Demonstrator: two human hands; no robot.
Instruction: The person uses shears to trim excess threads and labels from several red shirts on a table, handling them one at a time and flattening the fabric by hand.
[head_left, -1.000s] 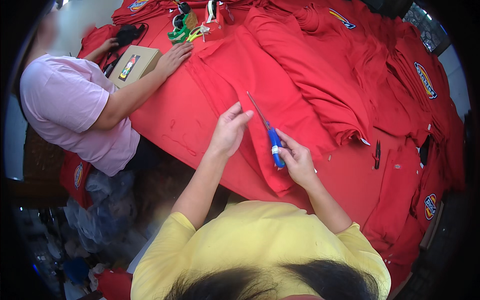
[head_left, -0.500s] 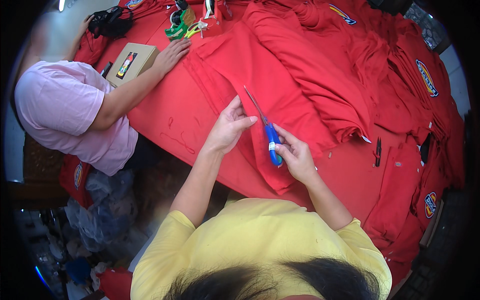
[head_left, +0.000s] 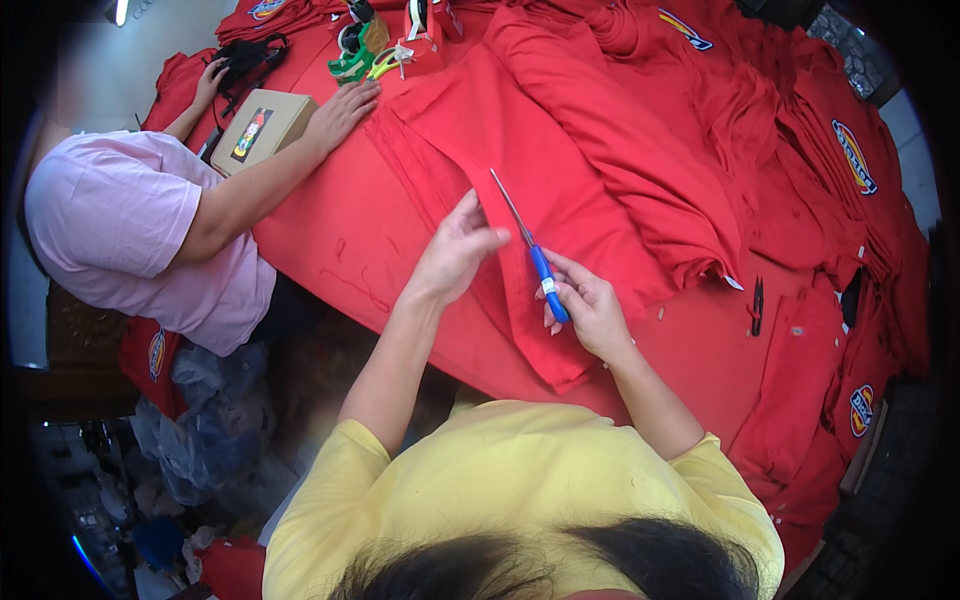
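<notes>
Red tabletop (head_left: 310, 235) partly under cloth (head_left: 600, 150); left grip (head_left: 447, 255) parted, thumb blurred; right grip (head_left: 594, 312) round blue-handled scissors (head_left: 546, 272)

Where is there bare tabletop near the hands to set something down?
Right: bare table between the right hand and the black tool, apart from a small scrap. Left: between the left hand and the co-worker's forearm, though loose threads lie there. Crowded: the far side, heaped with red cloth.
</notes>
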